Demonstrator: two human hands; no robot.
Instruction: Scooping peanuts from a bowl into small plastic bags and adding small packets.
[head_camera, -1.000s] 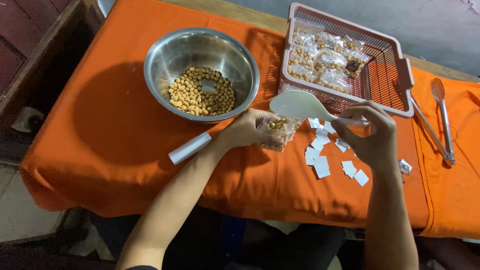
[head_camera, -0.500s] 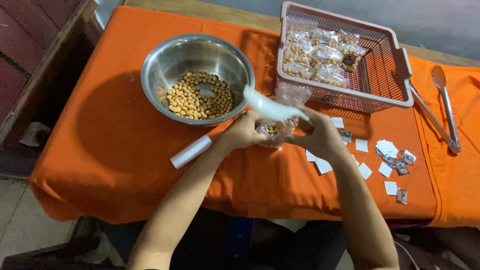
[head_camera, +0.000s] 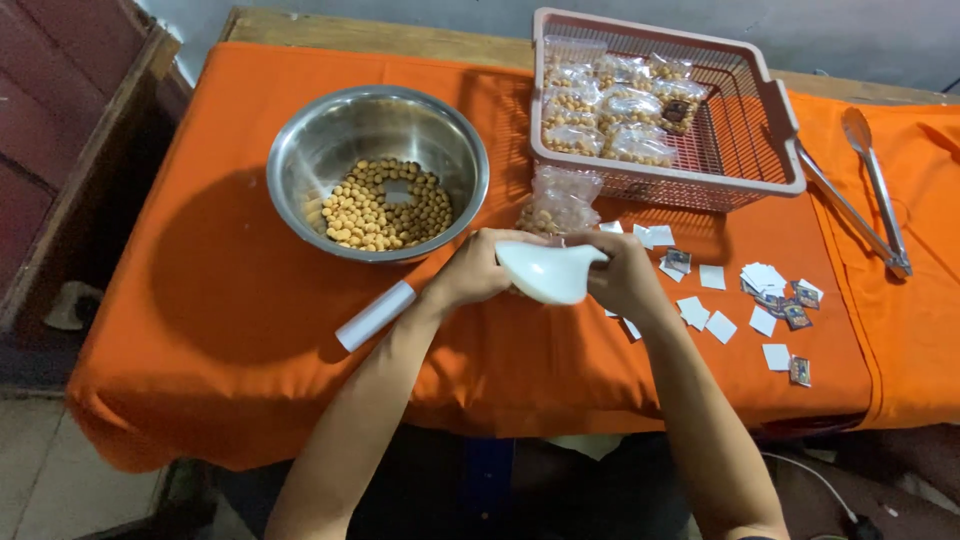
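Clear plastic bag of tan round snacks: upright on orange tablecloth, between steel bowl of the same snacks and pink mesh basket. Left hand fingers curled around bag's base; right hand gripping white plastic scoop. White paper squares lie just beside.

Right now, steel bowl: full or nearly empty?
Nearly empty. The steel bowl holds only a shallow layer of tan round snacks across its bottom; its bare walls show above them.
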